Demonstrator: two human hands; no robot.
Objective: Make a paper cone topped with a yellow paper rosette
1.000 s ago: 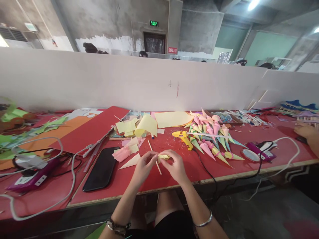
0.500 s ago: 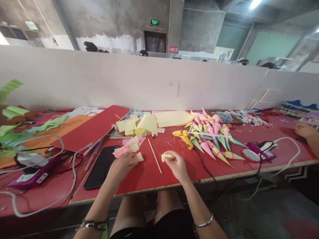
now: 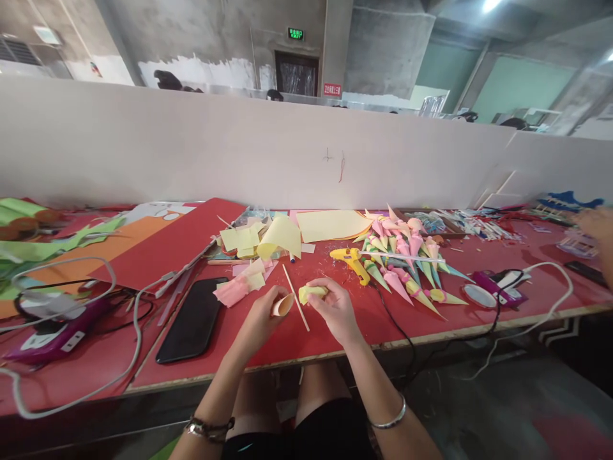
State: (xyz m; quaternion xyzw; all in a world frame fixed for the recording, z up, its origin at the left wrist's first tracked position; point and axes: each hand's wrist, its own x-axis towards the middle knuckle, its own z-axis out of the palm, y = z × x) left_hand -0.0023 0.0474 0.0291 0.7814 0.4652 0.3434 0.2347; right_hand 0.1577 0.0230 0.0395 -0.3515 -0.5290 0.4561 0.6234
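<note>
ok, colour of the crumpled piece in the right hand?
Pale yellow; crumpled piece shows in head view.

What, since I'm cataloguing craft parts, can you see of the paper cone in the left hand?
The paper cone is pale peach, apparently rolled from paper or card, with a curved wall. Its rounded mouth is open, facing rightward and towards the camera; its tip is hidden. The left hand holds it over the red tabletop, beside a thin stick; whether cone and stick touch is unclear.
</note>
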